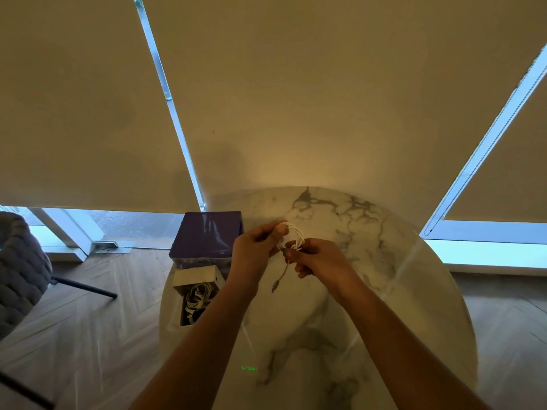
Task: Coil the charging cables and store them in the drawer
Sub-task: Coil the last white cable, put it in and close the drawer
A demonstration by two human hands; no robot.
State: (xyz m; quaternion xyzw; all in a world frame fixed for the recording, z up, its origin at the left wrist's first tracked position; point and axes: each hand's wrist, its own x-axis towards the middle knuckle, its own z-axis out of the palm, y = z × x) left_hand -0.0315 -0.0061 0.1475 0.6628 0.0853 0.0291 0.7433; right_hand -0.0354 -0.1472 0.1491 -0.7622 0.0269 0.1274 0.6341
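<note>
Above the round marble table [370,276] my left hand [254,247] grips a coil of white charging cable [294,235]. My right hand [316,258] pinches the same cable just below the coil. The cable's loose end [279,281] hangs down from between my hands, with its plug near the tabletop. At the table's left side stands a small purple drawer unit [207,235]. Its white drawer [196,291] is pulled open toward me and holds several coiled cables [196,297].
A grey woven chair [20,270] with dark legs stands on the wooden floor at the far left. Beige roller blinds [266,99] cover the windows behind the table, and a bead chain [485,149] hangs at the right.
</note>
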